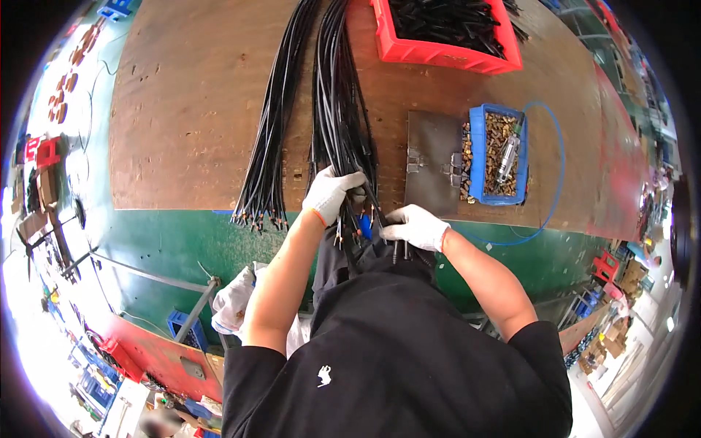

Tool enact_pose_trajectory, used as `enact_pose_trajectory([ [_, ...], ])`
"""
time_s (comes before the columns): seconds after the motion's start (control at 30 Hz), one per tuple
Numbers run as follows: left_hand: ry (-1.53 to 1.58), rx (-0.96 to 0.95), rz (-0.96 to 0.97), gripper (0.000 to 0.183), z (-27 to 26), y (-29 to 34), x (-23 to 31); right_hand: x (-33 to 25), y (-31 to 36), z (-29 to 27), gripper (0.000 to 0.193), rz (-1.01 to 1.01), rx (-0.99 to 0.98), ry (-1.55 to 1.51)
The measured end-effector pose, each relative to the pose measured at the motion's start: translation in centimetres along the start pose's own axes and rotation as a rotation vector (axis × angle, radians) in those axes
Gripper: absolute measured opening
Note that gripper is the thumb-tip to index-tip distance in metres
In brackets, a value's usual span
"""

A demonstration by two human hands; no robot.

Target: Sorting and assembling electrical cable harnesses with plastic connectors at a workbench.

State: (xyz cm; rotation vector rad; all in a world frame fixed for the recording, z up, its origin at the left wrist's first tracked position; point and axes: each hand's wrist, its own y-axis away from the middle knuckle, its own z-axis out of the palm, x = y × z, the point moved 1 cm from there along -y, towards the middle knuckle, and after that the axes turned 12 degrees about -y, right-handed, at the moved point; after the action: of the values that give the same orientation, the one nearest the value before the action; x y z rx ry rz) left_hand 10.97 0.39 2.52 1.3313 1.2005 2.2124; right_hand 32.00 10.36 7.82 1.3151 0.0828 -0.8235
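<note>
A thick bundle of black cables (337, 102) runs down the wooden table and hangs over its near edge. My left hand (332, 193), in a white glove, is closed around this bundle close to its ends. Copper-coloured tips show below that hand. To the right, my white-gloved right hand (418, 228) has its fingers pinched at the end of a black cable, just off the table edge; its fingertips are partly hidden. Left of the held bundle, another bundle of black cables (272, 139) lies flat, its bare ends reaching past the edge.
A red bin (445, 57) of black parts stands at the far side. Right of my hands are a dark metal plate (432, 164), a blue bin (477, 153) of brass-coloured fittings, and a silver tool (508, 157) with a blue hose (561, 153). A metal rail (157, 274) stands lower left.
</note>
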Motion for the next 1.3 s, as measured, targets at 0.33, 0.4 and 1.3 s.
enact_pose_trajectory([
  [0.33,-0.160,0.173,-0.017,0.027,-3.2,1.4,0.1,-7.2,-9.4,-0.7,0.024,-0.025,0.115,-0.188],
  [0.4,-0.067,0.137,-0.004,0.025,-4.6,1.5,0.0,-8.0,-12.3,-1.8,0.025,-0.083,0.104,-0.214],
  [1.3,-0.119,0.078,-0.074,0.024,-3.3,1.4,1.0,-6.7,-6.8,0.3,0.034,-0.003,-0.039,-0.188],
])
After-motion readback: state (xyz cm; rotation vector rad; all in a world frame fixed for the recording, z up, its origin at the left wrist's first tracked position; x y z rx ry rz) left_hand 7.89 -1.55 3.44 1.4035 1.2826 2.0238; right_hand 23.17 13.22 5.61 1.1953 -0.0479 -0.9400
